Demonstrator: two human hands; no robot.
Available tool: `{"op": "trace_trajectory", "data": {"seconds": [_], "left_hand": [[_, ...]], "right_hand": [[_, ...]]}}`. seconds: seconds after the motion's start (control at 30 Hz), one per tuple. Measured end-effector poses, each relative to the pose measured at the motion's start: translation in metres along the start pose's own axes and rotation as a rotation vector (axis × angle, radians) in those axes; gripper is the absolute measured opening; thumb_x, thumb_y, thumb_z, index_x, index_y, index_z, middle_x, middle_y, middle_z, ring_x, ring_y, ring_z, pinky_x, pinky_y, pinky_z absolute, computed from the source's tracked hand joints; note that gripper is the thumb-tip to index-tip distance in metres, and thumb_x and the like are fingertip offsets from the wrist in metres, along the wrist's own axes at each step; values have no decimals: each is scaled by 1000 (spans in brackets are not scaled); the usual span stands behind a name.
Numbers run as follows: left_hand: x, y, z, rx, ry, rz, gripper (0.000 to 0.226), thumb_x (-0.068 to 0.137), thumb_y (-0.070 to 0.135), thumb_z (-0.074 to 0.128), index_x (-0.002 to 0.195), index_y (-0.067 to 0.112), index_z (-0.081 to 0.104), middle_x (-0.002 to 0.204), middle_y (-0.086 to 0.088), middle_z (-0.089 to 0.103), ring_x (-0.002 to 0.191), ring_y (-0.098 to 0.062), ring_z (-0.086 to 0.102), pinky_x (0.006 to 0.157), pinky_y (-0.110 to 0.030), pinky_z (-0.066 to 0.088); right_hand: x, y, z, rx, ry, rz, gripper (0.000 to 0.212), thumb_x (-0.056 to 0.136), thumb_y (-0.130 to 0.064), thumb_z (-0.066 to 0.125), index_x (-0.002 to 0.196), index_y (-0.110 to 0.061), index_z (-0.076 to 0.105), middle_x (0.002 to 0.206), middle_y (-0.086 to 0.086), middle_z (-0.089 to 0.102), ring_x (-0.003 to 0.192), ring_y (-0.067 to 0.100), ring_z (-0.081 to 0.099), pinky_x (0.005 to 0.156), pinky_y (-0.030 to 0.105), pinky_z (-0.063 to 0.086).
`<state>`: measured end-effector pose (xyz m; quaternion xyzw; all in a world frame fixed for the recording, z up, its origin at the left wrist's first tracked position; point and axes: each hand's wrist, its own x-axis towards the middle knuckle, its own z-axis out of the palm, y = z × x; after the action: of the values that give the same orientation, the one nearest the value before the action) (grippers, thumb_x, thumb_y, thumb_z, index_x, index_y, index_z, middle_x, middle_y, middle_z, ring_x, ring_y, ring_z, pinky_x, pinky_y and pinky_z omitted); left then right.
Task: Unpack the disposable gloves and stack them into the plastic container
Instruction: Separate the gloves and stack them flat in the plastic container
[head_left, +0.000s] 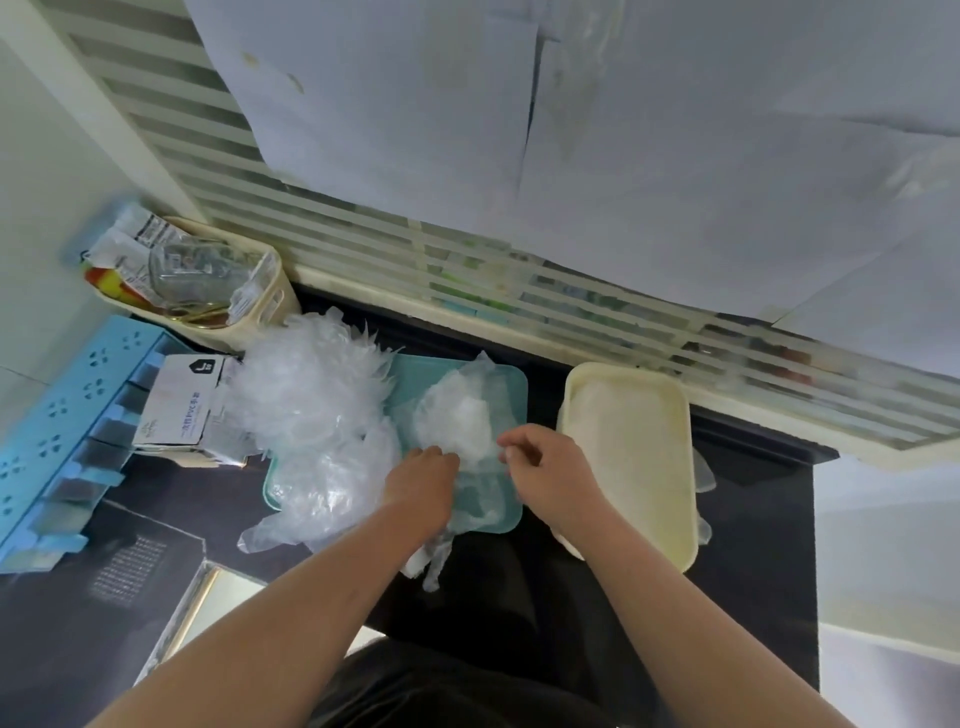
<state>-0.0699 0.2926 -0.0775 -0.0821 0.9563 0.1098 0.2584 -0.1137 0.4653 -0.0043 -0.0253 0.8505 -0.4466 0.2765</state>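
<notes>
On the teal tray (498, 384) at the middle of the dark surface (156, 499) lies a crumpled bunch of gloves (457, 415), thin, cloudy film puffed into a soft mound. It sits just beyond the fingertips of both hands, toward the back edge. The left hand (423, 478) lies knuckles up on flatter film at the bunch's near side. Its fingertips are buried, so I cannot tell whether it grips or only presses. The right hand (545, 462) has its fingers curled and seems to pinch the bunch's right edge.

Just right of that hand stands the cream container (628, 457), a smooth rounded rectangle. Its long axis runs from front to back, and glove tips poke out along its far side. To my eye the right hand is the nearer one for the carry across.

A larger loose heap (311, 395) of the same film spills over the tray's left edge. Beyond it lie a torn paper packet (182, 405) and a blue perforated rack (62, 431).
</notes>
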Motion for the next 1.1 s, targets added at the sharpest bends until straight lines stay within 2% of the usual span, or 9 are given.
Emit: {"op": "trace_trajectory", "data": {"seconds": [0.27,0.37,0.53,0.6,0.73,0.83,0.93,1.03,1.1], "left_hand": [[-16,-26,-39,-664,358,232,17,86,9,68,86,25,65,91,13,63,86,-7,60,75,-22,50],[-31,-28,-62,-960,378,135,22,87,2,67,86,24,68,92,9,70,86,-8,66,78,-17,54],[-39,-31,-85,-1238,461,61,22,87,-5,69,86,17,70,92,6,76,83,-7,69,76,-16,56],[-38,-34,-84,-1247,403,98,23,87,-6,70,84,16,70,93,6,76,85,-8,71,78,-18,57],[-28,-42,-65,-1099,302,81,29,87,-3,69,99,24,69,106,10,71,94,-3,67,80,-18,55],[-13,-48,-44,-823,172,5,67,82,11,73,141,30,48,138,9,47,115,-8,56,95,-27,54],[-2,-37,-25,-496,-26,33,91,83,14,73,161,23,26,156,-2,30,129,-22,51,105,-30,47],[9,-25,-4,-312,-79,66,66,91,9,63,153,18,39,146,-8,47,128,-28,54,106,-35,47],[15,-23,5,-299,-49,79,33,95,10,56,127,16,61,126,-7,62,118,-27,61,98,-32,48]], "right_hand": [[1,-11,14,280,136,233,57,106,-43,58,157,-23,42,141,-7,52,119,11,51,102,34,49],[18,-19,12,465,80,396,78,93,-71,61,153,-22,47,144,-6,58,122,17,59,105,38,50],[35,-14,17,714,-108,653,92,82,-70,76,150,-14,50,143,10,65,120,32,66,102,50,55],[35,-17,16,882,-124,622,63,94,-51,75,140,-10,61,135,15,71,111,33,72,84,45,60],[43,-20,13,874,119,469,28,99,-11,68,127,-7,71,117,17,76,100,31,76,84,46,62],[41,-28,7,703,253,434,24,97,-6,60,113,-15,76,112,17,76,101,36,72,94,51,60],[33,-34,2,625,303,368,29,97,-4,52,105,-15,77,103,13,75,95,31,70,81,43,58],[28,-41,-6,582,333,361,32,93,5,44,91,-8,74,87,11,71,79,25,65,65,28,55],[24,-46,-16,543,335,384,30,96,6,44,84,-6,69,77,9,63,68,20,57,50,18,47]]}}
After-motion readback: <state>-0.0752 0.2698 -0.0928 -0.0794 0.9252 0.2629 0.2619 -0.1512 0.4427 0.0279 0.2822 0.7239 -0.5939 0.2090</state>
